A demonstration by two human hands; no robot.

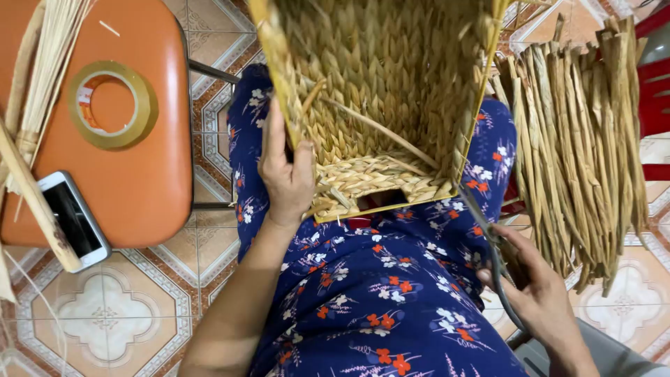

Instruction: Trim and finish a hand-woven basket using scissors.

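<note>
Left hand [287,174] grips woven basket [377,91] rim on lap; right hand [541,293] holds scissors [488,244], blades at basket corner. Reed bundle [579,153] right; tape roll [112,105], phone [73,220] on orange stool [139,181] left.

Your left hand [287,174] is raised in front of your lap, palm away from you, fingers curled over and out of sight, thumb upright in a closed grip. Your left forearm runs bare from lower centre up to it. Your right hand [541,290] sits low at right, fingers closed in a grip.
</note>
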